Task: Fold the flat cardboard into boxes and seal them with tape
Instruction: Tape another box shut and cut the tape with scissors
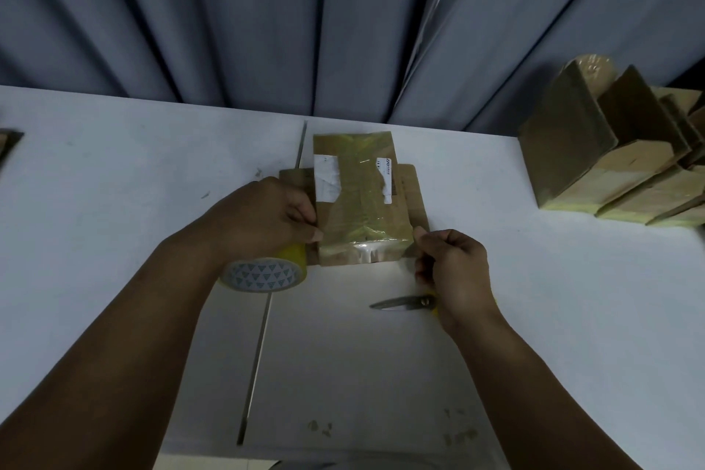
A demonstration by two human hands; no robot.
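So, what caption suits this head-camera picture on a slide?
Left hand and right hand hold a taped cardboard box on the table, tape roll and scissors nearby.

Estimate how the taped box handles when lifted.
The box is probably light: small cardboard, pinched at its edges by the left hand and right hand. Its glossy tape wrap may be slippery. Loose side flaps likely flex.

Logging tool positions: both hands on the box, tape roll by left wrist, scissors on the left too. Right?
No. The head view shows the scissors on the right, by the right hand. The rest holds: both hands on the box, tape roll by the wrist of the left hand.
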